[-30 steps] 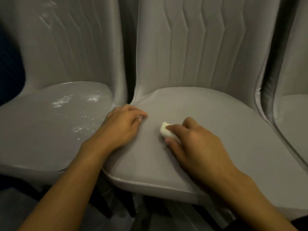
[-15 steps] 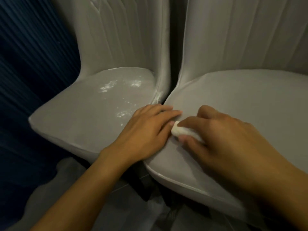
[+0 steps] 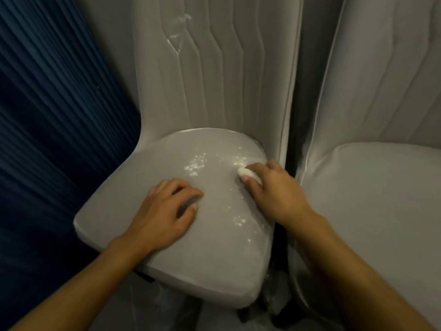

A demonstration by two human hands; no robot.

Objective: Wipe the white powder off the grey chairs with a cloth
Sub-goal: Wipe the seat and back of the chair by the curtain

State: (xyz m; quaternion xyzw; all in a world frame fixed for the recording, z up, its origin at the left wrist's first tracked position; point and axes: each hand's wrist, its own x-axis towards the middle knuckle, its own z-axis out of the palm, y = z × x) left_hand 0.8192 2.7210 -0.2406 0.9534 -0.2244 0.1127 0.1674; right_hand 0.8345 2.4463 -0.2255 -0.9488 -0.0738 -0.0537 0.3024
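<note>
The left hand point(image 3: 164, 212) lies palm-down at the centre of the grey chair point(image 3: 195, 263) seat, its fingers slightly bent and spread, holding nothing. The right hand point(image 3: 276, 191), centre-right of the frame, has its fingers curled around the cloth point(image 3: 245, 172), which is mostly hidden beneath them, beside the white powder point(image 3: 196, 163). A second chair point(image 3: 372, 211) is cut off at the right edge.

right hand point(image 3: 274, 189) pinches a white cloth point(image 3: 247, 173) on the powdered grey chair seat point(image 3: 202, 247) mid-frame; left hand point(image 3: 164, 216) rests beside it, dark curtain point(image 3: 47, 127) left.
</note>
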